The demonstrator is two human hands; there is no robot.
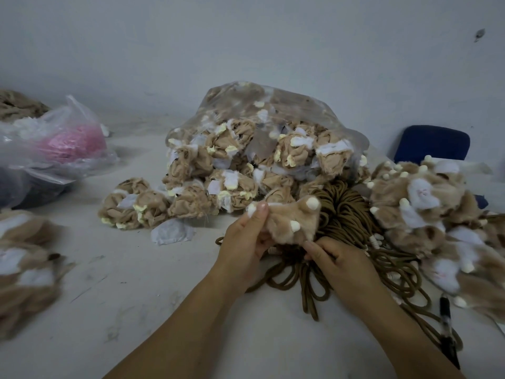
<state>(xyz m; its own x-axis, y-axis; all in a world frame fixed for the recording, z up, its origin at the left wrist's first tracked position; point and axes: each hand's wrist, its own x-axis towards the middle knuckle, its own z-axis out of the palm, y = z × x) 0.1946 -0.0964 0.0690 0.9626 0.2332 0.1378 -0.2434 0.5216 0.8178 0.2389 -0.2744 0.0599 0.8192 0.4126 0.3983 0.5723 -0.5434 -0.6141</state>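
The left grip (246,243) is pinching the tan plush piece (289,222) at its top — the right grip (338,262) is pinching its bottom edge — above brown cords (343,207), toward the right edge of the desk (142,291).

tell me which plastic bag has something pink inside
The smaller bag at the far left: a pink mass shows through it. The big bag in the middle holds tan plush pieces.
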